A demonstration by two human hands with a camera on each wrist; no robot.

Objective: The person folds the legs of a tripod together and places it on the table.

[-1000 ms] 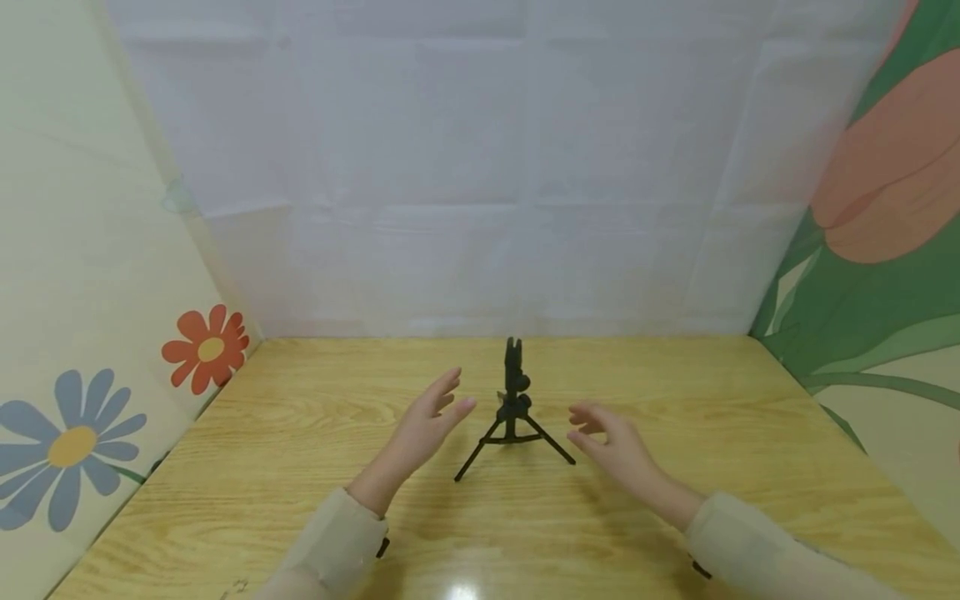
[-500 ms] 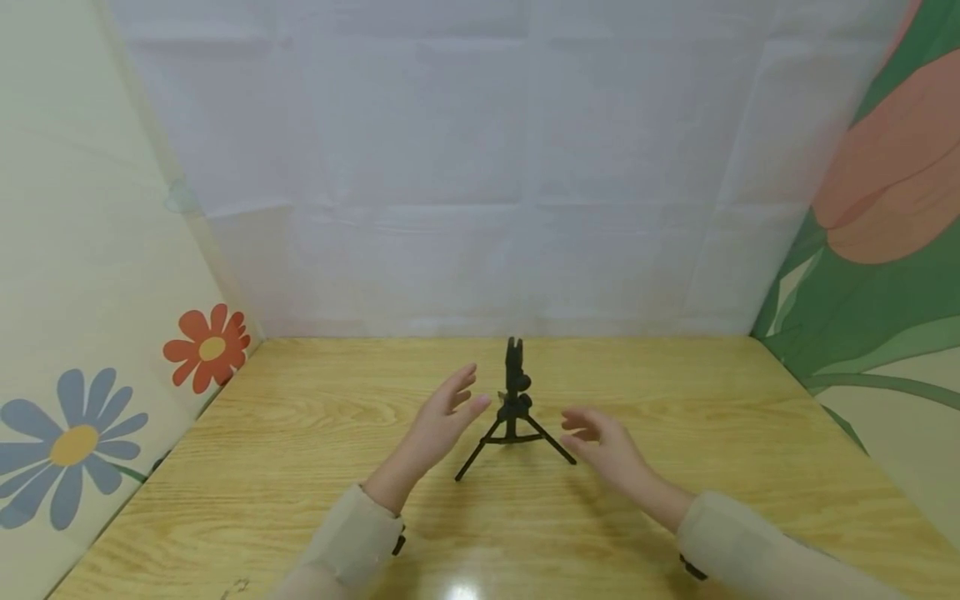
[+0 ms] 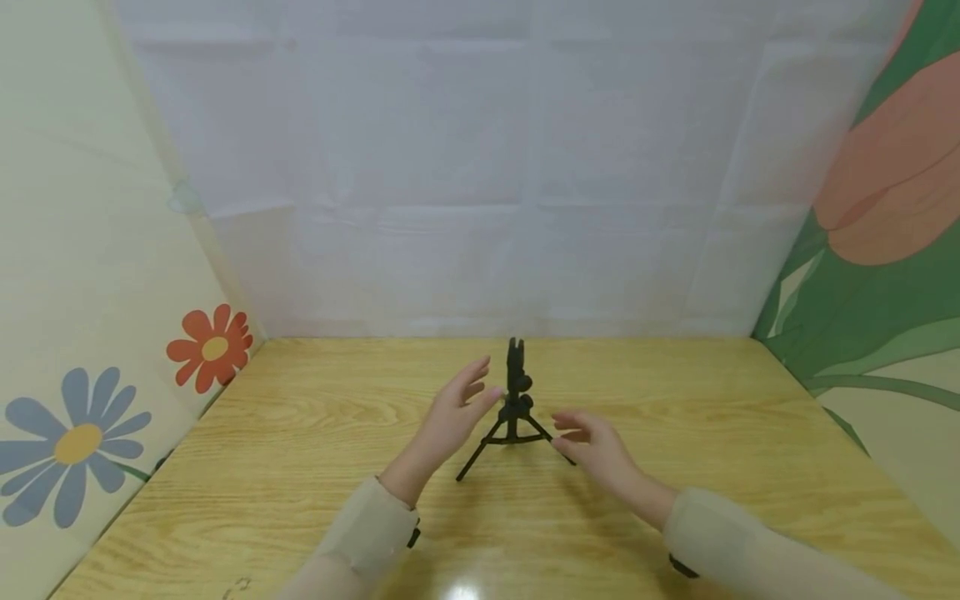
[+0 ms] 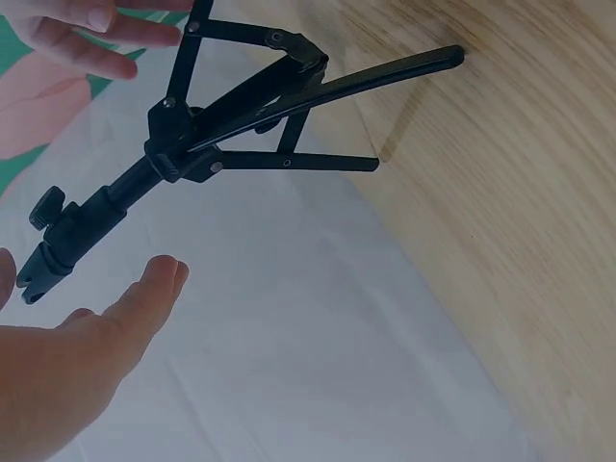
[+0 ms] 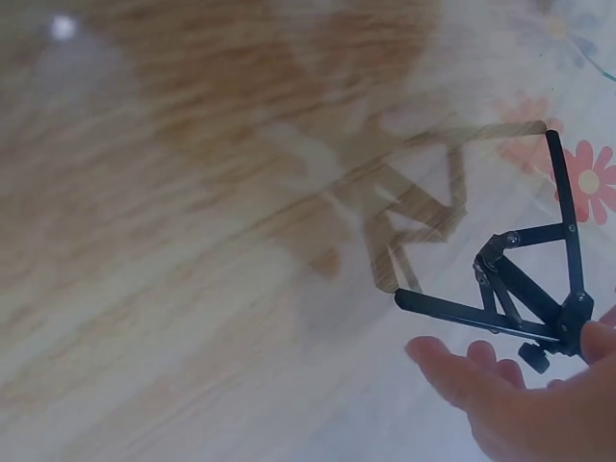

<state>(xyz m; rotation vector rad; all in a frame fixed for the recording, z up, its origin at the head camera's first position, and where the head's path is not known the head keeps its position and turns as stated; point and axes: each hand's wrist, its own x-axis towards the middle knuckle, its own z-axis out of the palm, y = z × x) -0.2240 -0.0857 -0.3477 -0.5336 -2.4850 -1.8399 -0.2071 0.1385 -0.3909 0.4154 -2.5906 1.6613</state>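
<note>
A small black tripod (image 3: 513, 408) stands upright on the wooden table, its legs spread and a short forked post on top. Two knobs stick out from the right of its post; one knob (image 4: 46, 208) shows clearly in the left wrist view. My left hand (image 3: 453, 410) hovers just left of the post, fingers loosely extended, thumb tip close to it. On the other side my right hand (image 3: 600, 450) has gently bent fingers near the right leg, overlapping that leg's end in the head view. Neither hand grips anything.
The wooden table (image 3: 300, 450) reaches back to a white sheet-covered wall (image 3: 480, 183). Flower-patterned panels stand on both sides, with a red flower (image 3: 210, 348) at left. Both wrists carry dark bands below pale sleeves (image 3: 720, 533).
Both hands have moved inward toward the tripod, the left one to the right and slightly up, the right one to the left. The tripod has stayed in place.
</note>
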